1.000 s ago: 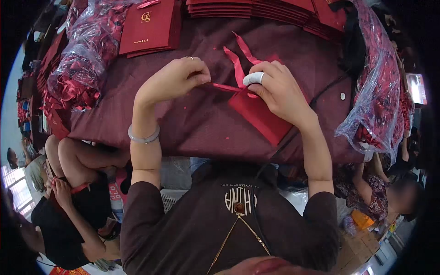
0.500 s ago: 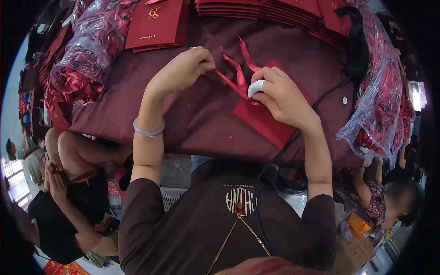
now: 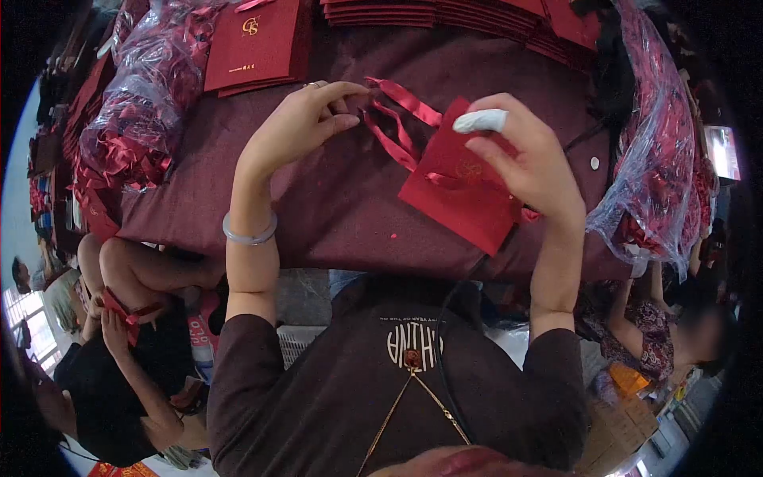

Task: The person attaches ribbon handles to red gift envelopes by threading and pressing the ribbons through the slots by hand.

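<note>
A red paper bag (image 3: 459, 208) with a gold logo lies slanted on the cloth-covered table. Red ribbon (image 3: 407, 102) stretches in loose strips from its left side, and a short piece of ribbon crosses its front. My left hand (image 3: 311, 123) hovers left of the strips, thumb and index finger apart, the index fingertip close to the ribbon ends. Over the bag's upper right is my right hand (image 3: 531, 159), its thumb and white-wrapped index finger spread with nothing visible between them. Its other fingers are mostly hidden.
Stacks of dark red bags (image 3: 258, 44) stand along the far side. Plastic-wrapped bundles of red ribbon lie left (image 3: 131, 119) and right (image 3: 664, 151). A small white disc (image 3: 594, 164) is on the tablecloth (image 3: 318, 215). Other people sit at both sides.
My right hand has let go of the ribbon at the bag's edge and moved right. My left thumb and finger have opened off the ribbon. The strips now lie lower, pointing left.
</note>
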`<act>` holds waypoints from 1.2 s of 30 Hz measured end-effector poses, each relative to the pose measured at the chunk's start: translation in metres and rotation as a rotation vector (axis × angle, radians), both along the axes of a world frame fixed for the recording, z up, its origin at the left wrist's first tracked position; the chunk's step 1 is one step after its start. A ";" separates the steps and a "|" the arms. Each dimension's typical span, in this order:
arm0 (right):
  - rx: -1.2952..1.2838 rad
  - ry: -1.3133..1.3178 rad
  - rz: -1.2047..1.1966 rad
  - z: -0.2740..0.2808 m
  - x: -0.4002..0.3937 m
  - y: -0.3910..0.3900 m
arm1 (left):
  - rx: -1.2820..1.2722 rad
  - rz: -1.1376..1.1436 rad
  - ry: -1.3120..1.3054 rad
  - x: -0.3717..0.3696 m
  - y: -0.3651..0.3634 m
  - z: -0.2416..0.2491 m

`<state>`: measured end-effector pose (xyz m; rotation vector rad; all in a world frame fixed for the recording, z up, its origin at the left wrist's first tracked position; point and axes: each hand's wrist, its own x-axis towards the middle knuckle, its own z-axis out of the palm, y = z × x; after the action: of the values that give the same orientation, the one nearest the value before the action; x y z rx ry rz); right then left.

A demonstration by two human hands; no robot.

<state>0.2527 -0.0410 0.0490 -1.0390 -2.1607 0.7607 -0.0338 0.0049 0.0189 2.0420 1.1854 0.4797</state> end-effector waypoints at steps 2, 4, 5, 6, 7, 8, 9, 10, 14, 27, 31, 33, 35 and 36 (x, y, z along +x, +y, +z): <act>-0.041 -0.056 -0.076 0.020 0.025 -0.005 | 0.145 0.073 -0.027 0.003 0.000 -0.003; -0.183 -0.183 -0.039 0.029 0.051 -0.012 | 0.390 0.248 -0.068 0.012 -0.001 -0.008; -0.291 -0.316 -0.053 0.031 0.060 -0.016 | 0.327 0.323 -0.140 0.024 -0.007 -0.009; -0.294 -0.315 -0.069 0.030 0.063 -0.019 | 0.262 0.396 -0.211 0.039 -0.015 -0.010; -0.323 -0.392 -0.102 0.026 0.062 -0.020 | 0.374 0.314 -0.213 0.051 -0.022 -0.013; -0.354 -0.467 -0.133 0.022 0.059 -0.021 | 0.306 0.264 -0.158 0.062 -0.029 -0.013; -0.278 -0.477 -0.134 0.017 0.053 -0.022 | 0.333 0.225 -0.081 0.071 -0.035 -0.013; -0.209 -0.511 -0.118 0.010 0.045 -0.024 | 0.359 0.192 -0.003 0.079 -0.039 -0.014; -0.057 -0.512 -0.056 -0.006 0.028 -0.024 | 0.361 0.027 0.046 0.084 -0.042 -0.025; -0.275 0.363 -0.364 0.020 0.062 -0.009 | -0.449 0.198 -0.501 0.041 -0.019 -0.016; -0.455 0.955 -0.222 0.004 0.029 0.002 | -0.523 0.182 -0.658 0.046 -0.021 -0.017; -0.656 1.135 -0.056 -0.009 0.036 0.008 | -0.558 0.158 -0.610 0.044 -0.019 -0.020; -0.778 1.302 -0.067 -0.014 0.033 0.007 | -0.555 0.183 -0.579 0.045 -0.018 -0.023; -0.824 1.315 -0.058 -0.015 0.031 0.009 | -0.555 0.183 -0.584 0.045 -0.018 -0.022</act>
<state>0.2839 -0.0325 0.0339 -0.5777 -0.6655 1.7258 0.0115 -0.0136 -0.0028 1.2124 0.9962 0.6869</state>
